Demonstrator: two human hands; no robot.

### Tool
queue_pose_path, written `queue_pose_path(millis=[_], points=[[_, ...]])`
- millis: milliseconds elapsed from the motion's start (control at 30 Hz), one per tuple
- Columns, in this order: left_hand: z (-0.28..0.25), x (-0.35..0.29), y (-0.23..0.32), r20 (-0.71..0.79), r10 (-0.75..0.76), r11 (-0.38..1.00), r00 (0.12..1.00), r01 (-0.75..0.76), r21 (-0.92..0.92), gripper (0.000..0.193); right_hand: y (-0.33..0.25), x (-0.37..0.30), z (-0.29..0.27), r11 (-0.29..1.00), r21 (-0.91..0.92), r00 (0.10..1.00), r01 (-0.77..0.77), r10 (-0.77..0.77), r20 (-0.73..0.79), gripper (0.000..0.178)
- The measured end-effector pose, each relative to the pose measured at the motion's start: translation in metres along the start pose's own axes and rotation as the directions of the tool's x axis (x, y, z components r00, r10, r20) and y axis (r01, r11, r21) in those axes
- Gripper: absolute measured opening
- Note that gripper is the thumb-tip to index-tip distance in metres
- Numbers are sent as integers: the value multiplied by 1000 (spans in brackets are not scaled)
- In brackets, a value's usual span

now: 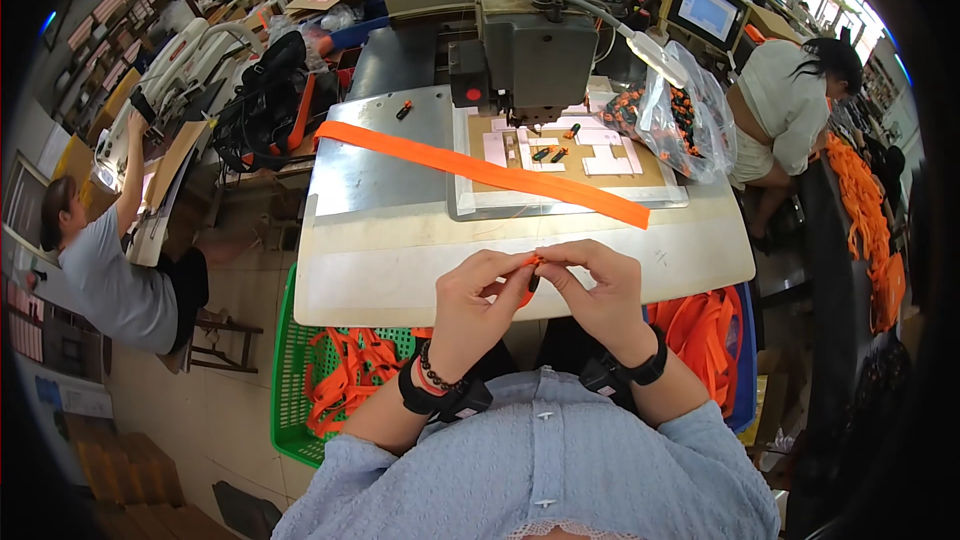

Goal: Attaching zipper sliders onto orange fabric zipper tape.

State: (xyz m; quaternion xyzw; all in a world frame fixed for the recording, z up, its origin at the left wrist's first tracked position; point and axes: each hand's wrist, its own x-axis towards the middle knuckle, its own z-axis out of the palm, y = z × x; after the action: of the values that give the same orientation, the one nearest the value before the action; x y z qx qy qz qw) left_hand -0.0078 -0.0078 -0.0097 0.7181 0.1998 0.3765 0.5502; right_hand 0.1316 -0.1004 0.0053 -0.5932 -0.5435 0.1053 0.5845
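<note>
My left hand (pixel 475 300) and my right hand (pixel 608 302) meet above the table's near edge. Thumbs and forefingers of both pinch a small black-and-orange piece (pixel 533 282), largely covered by the fingers, so its exact kind is unclear. Beyond them a long flat orange webbing strap (pixel 480 171) lies slantwise across the worktable (pixel 400 275), its right end nearer to me. Past the strap, several small dark pieces with orange ends rest on a cardboard-and-white template (pixel 500 148). One similar piece (pixel 404 111) sits alone on the metal plate at the left.
A sewing machine head (pixel 530 55) stands over the template. On the right is a clear plastic bag (pixel 690 125) of small pieces. Below the table, a green basket (pixel 285 380) and a blue bin (pixel 746 360) hold orange straps. People work at left (pixel 125 285) and right (pixel 790 105).
</note>
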Motion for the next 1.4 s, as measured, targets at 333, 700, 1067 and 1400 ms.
queue_pose_path(millis=[333, 700, 1067, 1400], points=[[-8, 1, -10, 27, -251, 866, 968, 237, -441, 18, 21, 0, 3, 668, 482, 820, -567, 403, 406, 18], [-25, 3, -1, 170, -265, 552, 949, 294, -780, 19, -1, 11, -7, 716, 596, 932, -363, 271, 242, 8], [-12, 2, 5, 142, -223, 641, 964, 255, -724, 16, -10, 0, 2, 783, 516, 934, -348, 245, 259, 12], [-8, 4, 7, 123, -234, 711, 964, 256, -655, 16, -7, 0, 4, 824, 478, 951, -305, 237, 199, 11]])
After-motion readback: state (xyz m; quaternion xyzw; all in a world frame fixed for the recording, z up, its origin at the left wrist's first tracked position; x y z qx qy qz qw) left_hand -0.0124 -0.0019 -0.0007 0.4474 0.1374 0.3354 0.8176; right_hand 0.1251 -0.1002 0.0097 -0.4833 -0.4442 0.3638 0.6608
